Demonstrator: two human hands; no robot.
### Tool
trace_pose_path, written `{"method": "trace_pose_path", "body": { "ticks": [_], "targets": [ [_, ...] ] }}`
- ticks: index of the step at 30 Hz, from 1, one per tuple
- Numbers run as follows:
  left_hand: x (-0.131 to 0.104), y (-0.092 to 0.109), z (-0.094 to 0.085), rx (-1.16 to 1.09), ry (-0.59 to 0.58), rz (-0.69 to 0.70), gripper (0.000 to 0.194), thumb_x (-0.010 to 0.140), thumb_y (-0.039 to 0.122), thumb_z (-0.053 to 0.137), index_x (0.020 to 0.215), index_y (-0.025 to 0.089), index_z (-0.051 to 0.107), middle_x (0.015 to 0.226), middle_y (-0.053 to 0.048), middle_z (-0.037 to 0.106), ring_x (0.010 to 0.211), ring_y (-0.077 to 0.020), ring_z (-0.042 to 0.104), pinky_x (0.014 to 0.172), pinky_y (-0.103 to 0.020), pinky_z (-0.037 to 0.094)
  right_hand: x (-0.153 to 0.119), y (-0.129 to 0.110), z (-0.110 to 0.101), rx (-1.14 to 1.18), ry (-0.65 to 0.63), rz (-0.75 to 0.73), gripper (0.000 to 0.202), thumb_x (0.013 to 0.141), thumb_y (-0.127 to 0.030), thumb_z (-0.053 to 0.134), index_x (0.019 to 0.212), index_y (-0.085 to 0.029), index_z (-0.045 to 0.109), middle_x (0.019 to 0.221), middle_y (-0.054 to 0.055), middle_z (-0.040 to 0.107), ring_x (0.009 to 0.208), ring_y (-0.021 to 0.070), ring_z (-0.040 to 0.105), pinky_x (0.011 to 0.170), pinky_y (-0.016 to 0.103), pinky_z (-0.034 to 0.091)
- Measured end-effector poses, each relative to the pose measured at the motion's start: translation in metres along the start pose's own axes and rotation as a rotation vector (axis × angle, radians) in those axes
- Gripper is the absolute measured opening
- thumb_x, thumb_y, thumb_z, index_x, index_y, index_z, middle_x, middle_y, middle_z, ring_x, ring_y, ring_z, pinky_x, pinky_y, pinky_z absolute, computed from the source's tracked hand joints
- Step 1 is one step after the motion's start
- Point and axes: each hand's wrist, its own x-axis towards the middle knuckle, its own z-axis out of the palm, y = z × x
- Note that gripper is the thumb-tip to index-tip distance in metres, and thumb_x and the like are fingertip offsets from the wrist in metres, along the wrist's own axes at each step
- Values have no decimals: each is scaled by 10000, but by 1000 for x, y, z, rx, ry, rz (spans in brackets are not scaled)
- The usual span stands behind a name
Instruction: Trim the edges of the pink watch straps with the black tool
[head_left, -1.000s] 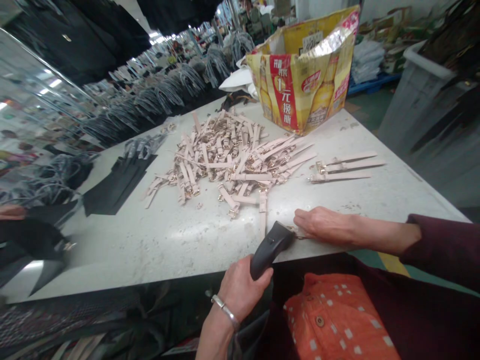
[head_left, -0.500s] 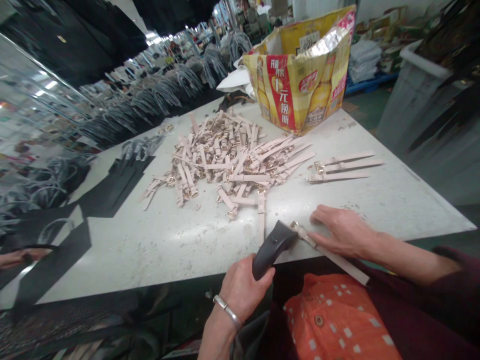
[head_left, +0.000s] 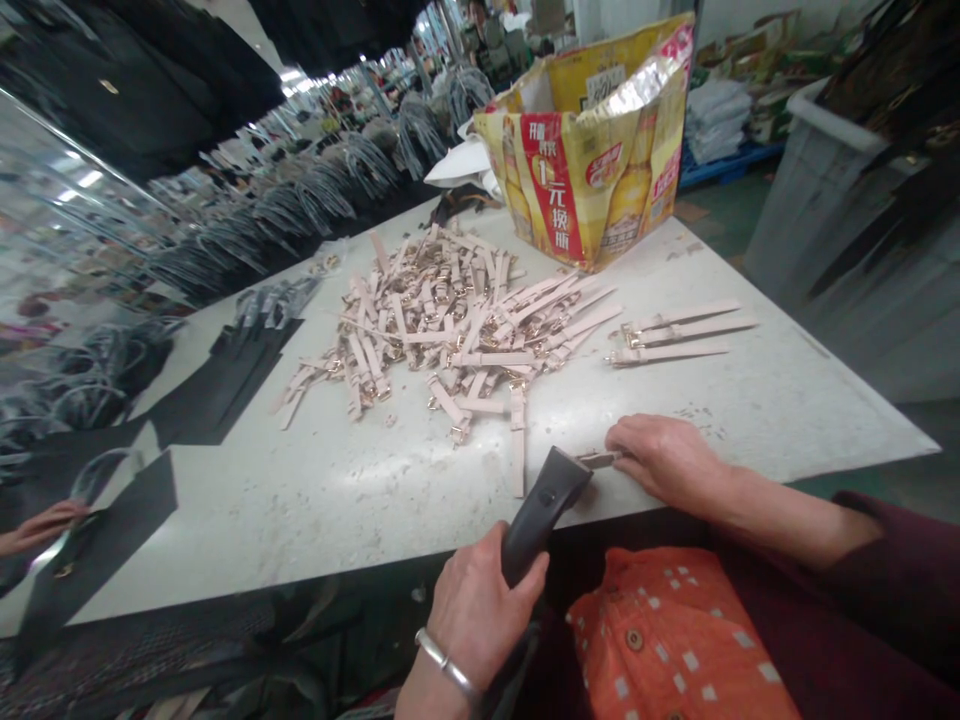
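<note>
My left hand [head_left: 480, 590] is wrapped round a black handheld tool [head_left: 541, 510], shaped like a hair clipper, tilted with its wide head up and to the right. Beside that head, my right hand [head_left: 660, 455] pinches a pale pink strap [head_left: 596, 460]. The strap's near end reaches the tool's head; whether they touch I cannot tell. Most of the strap is hidden by the hand. Just left of the tool a buckled strap [head_left: 517, 435] lies alone, pointing toward me. Behind it spreads a heap of similar straps [head_left: 450, 310] with gold buckles. To the right lie three straps [head_left: 675, 335] side by side.
A yellow beer carton [head_left: 585, 170] stands open at the table's back corner. Black pieces with handles [head_left: 247, 350] lie along the left, where another person's hand [head_left: 49, 525] holds one. Beyond the right edge is a grey bin [head_left: 795, 200]. The white table's front edge [head_left: 300, 570] is close.
My right fingers have closed on the strap, which now sits flatter and foreshortened against the tool's head. The tool has turned slightly more upright. At left, the other person's hand has shifted.
</note>
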Motion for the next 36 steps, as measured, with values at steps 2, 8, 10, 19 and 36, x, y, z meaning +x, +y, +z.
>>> {"method": "trace_pose_path", "body": {
  "ticks": [2, 8, 10, 19, 36],
  "targets": [
    [-2, 3, -1, 31, -1, -7, 285, 799, 470, 470, 825, 206, 573, 694, -28, 650, 660, -158, 617, 611, -221, 389, -1, -1, 6, 70, 40, -22, 77, 825, -207, 524, 782, -179, 581, 791, 34, 582, 738, 154, 514, 648, 248, 337],
    [-5, 14, -4, 177, -22, -34, 314, 814, 495, 422, 849, 214, 559, 723, -59, 671, 704, -207, 649, 595, -247, 374, -6, -3, 17, 254, 96, -90, 66, 808, -180, 542, 832, -173, 603, 799, 51, 592, 803, 179, 510, 728, 283, 390],
    [-6, 18, -5, 228, -31, -31, 317, 818, 494, 412, 872, 218, 558, 738, -66, 678, 722, -226, 655, 588, -259, 369, -6, -2, 16, 290, 84, -129, 94, 787, -149, 541, 856, -169, 602, 811, 55, 595, 814, 185, 509, 740, 294, 401],
    [-8, 24, -8, 318, -59, -4, 289, 820, 480, 400, 871, 237, 548, 731, -64, 682, 746, -273, 668, 617, -314, 415, -9, 3, 14, 428, 104, -177, 331, 774, -121, 526, 1100, -149, 578, 938, 94, 638, 876, 197, 553, 792, 324, 443],
    [9, 28, -12, 169, 2, -18, 269, 802, 470, 453, 840, 228, 564, 707, -32, 666, 679, -198, 645, 591, -249, 398, -8, 11, 27, 515, 141, -92, 561, 751, -151, 588, 1289, -195, 433, 963, 54, 650, 867, 181, 601, 815, 315, 474]
  ]
}}
